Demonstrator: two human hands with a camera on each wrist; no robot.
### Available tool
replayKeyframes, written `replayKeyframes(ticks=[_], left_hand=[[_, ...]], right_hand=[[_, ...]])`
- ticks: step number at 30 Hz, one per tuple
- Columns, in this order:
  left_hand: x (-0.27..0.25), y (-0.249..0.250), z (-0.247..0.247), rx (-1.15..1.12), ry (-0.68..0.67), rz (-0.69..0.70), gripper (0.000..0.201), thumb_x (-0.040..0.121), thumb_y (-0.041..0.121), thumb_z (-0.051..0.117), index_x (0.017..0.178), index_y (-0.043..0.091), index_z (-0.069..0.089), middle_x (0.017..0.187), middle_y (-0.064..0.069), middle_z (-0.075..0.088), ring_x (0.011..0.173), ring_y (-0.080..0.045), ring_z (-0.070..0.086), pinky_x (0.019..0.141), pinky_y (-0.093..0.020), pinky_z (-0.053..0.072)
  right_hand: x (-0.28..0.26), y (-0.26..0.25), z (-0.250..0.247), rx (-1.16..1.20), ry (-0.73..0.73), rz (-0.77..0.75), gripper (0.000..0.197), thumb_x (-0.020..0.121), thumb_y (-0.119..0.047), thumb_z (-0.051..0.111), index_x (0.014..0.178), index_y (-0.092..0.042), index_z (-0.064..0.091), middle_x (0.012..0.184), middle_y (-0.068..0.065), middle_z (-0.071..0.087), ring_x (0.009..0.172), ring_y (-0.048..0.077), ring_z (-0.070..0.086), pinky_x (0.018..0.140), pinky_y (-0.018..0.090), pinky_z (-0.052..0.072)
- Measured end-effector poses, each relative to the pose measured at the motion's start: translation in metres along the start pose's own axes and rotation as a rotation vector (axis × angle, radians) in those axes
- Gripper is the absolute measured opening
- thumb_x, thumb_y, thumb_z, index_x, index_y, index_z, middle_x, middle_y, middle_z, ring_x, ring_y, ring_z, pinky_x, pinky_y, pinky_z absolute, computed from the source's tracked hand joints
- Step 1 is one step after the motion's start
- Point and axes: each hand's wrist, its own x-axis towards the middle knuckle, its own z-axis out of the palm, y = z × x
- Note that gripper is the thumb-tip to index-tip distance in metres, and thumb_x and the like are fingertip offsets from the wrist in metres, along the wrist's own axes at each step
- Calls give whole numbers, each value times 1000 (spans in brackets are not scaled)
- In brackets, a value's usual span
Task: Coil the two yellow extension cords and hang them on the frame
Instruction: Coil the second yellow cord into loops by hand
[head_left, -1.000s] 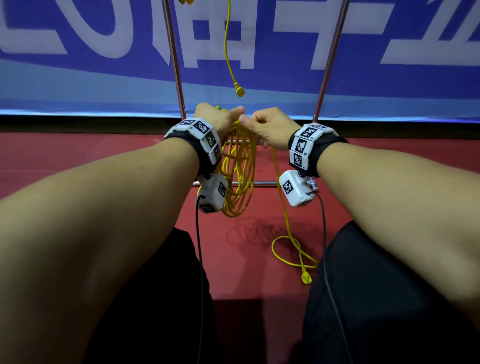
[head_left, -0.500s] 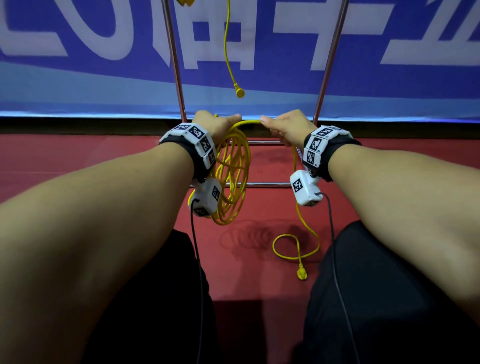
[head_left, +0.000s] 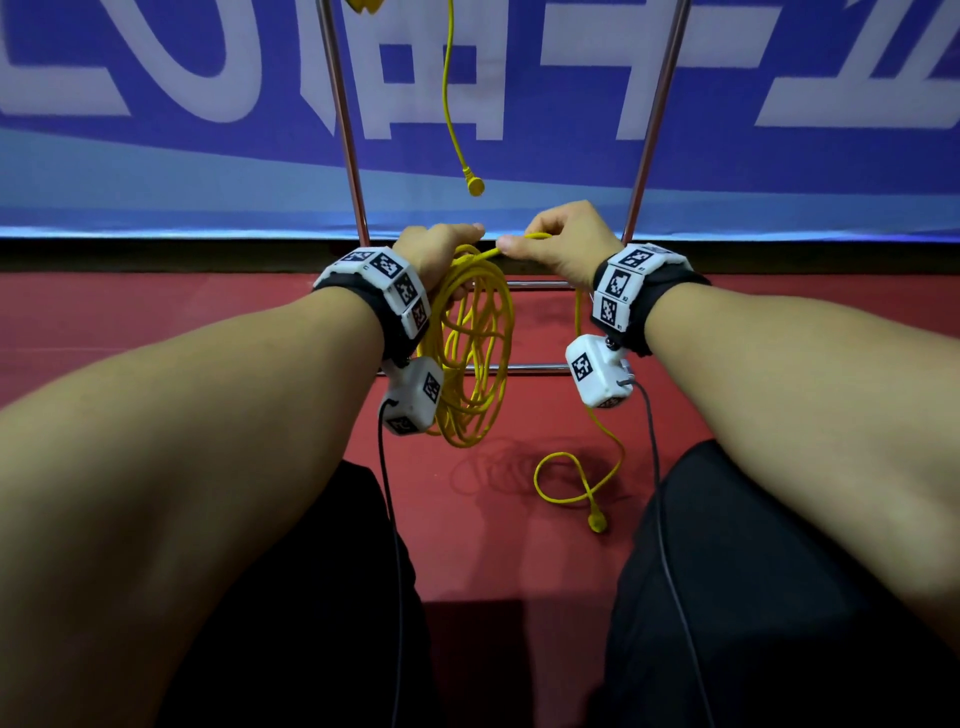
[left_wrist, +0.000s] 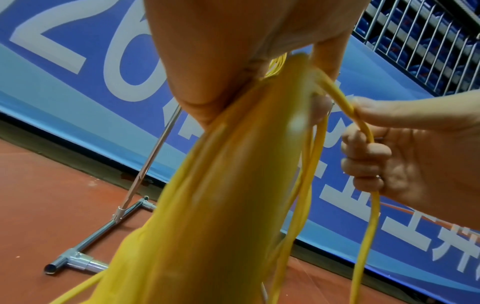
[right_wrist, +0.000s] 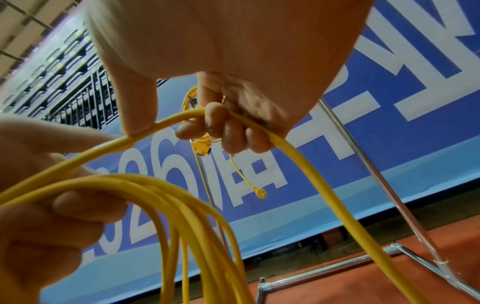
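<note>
My left hand (head_left: 441, 249) grips the top of a hanging coil of yellow extension cord (head_left: 472, 353), several loops deep; the same coil (left_wrist: 221, 185) fills the left wrist view, blurred. My right hand (head_left: 556, 244) pinches the free strand (right_wrist: 298, 156) beside the left hand and curls its fingers (right_wrist: 226, 131) round it. The loose tail (head_left: 576, 478) lies in a small loop on the red floor and ends in a plug (head_left: 597, 522). The other yellow cord (head_left: 452, 104) hangs from the metal frame (head_left: 343, 130), its plug (head_left: 475, 186) dangling above my hands.
The frame's two uprights (head_left: 657, 114) rise behind my hands, with low crossbars (head_left: 535, 368) and tube feet (left_wrist: 78, 261) on the red floor. A blue banner (head_left: 156, 156) spans the back. My dark-trousered legs (head_left: 753, 597) flank the floor where the tail lies.
My right hand swung out to the right with the strand, then came back beside the left hand. The tail on the floor has shortened and its plug has slid.
</note>
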Motion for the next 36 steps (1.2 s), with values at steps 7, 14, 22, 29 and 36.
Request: replayKeyframes(ticks=[7,14,22,29,36], left_hand=[[0,10,7,26,170,53,72,84,64,64,120,2,60,94,-8,68,70,-21,65,57,-26,46],[4,6,6,20,159,107,63,82,50,73,114,-4,65,66,-3,60,46,-13,54,42,-19,39],[6,7,-6,9,235,119,52,75,45,82,99,1,70,73,-6,69,52,-15,62,48,-24,47],[6,4,-5,-1,202,128,52,80,39,80,105,-6,70,59,-4,58,30,-9,48,38,-16,37],[-1,1,-4,78,73,77,60,86,43,74,118,-5,63,50,-2,60,32,-12,52,39,-17,41]], right_hand=[[3,-23,22,-9,33,-70,48,54,-66,75,69,-23,60,58,-8,62,54,8,56,57,27,45],[1,-15,18,38,1,-66,37,68,-49,85,75,-22,60,60,-7,55,52,6,50,54,25,42],[-8,17,5,-55,-363,139,30,94,-36,67,75,-12,66,72,16,61,59,17,58,62,31,51],[-6,11,-2,-40,-142,130,42,98,-43,58,68,-15,60,58,3,51,50,15,47,52,25,43],[-1,-1,-11,-14,73,87,30,95,-29,61,70,-15,72,42,-15,54,47,1,45,61,21,34]])
